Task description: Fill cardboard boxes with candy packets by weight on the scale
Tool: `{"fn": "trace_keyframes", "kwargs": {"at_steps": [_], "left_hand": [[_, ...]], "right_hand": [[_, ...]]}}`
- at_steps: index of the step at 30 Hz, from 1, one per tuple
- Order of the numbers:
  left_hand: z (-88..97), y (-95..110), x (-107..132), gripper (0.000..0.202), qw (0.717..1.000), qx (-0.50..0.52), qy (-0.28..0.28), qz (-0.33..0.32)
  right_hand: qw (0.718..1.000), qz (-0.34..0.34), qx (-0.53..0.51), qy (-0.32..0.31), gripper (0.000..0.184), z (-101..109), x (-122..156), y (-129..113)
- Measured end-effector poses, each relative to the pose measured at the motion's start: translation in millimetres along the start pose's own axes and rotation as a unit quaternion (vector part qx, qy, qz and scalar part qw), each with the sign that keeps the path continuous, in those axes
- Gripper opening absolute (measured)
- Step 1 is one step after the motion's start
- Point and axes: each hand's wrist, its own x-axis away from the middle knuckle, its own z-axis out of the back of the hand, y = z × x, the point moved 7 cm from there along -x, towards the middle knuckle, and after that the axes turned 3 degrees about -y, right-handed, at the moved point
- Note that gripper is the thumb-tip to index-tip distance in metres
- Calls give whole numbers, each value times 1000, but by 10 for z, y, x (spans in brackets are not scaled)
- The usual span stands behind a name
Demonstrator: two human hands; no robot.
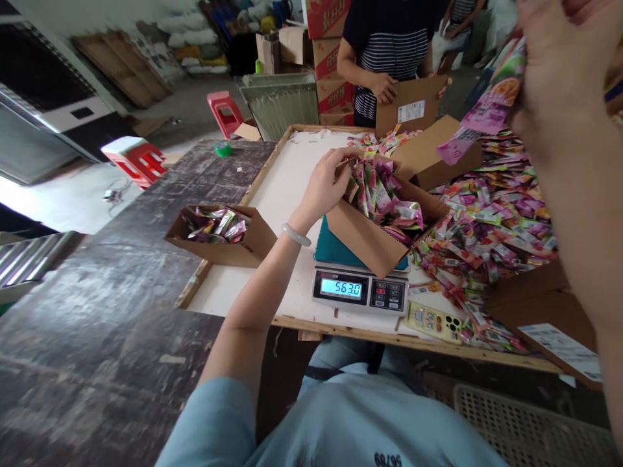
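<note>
Box [365, 237] filled with small packets [379, 191] sits on a scale [318, 295] just right of centre in the head view, the display [341, 288] showing 563.0. The left hand [328, 181] curls over the box's upper left edge; whether its grip is clenched I cannot tell. At upper right, the right hand [567, 61] has its grip grasping a pink packet [487, 113]; below in the frame, a heap [501, 227] covers part of the white surface [282, 178]

Just right of the frame's centre, a scale [360, 290] on the worktop [287, 175] bears a carton [365, 240] holding packets [379, 191]. Left of it, another box [224, 251] stands at the worktop's edge. Loose packets [501, 220] heap at right; a phone [433, 321] lies just right of the scale.
</note>
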Motion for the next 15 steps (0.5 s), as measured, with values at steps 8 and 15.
{"fn": "trace_keyframes", "kwargs": {"at_steps": [8,15], "left_hand": [[88,7,48,37,1000,-4,5,10],[103,-8,38,40,1000,0,17,-6]], "right_hand": [[983,18,181,-36,45,134,78,-107],[827,21,485,-283,130,236,490,339]]}}
